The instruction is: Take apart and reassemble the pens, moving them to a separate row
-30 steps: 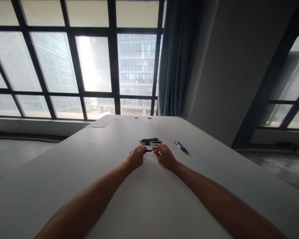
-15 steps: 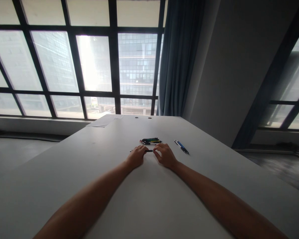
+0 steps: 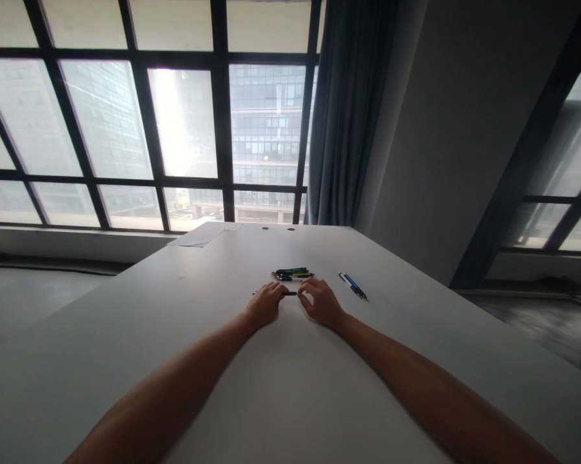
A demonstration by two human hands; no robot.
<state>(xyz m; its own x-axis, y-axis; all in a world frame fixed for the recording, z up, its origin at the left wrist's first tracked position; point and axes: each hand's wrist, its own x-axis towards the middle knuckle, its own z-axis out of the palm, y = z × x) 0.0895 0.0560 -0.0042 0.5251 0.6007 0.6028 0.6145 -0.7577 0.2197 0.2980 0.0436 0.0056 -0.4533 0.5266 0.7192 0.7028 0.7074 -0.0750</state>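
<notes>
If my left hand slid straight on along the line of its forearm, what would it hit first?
Most likely the pile of pens, just beyond the left hand. The right hand is close to that line too, and depth is hard to judge here.

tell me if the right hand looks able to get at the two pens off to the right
Probably yes: the two pens lie to the right of the right hand with nothing visible between, though it is at one end of the dark pen the left hand holds.

I have both arms (image 3: 174,381) stretched forward, left hand (image 3: 265,303) curled, right hand (image 3: 322,301) near it with fingers (image 3: 309,283) rounded toward the thumb (image 3: 304,303).
</notes>
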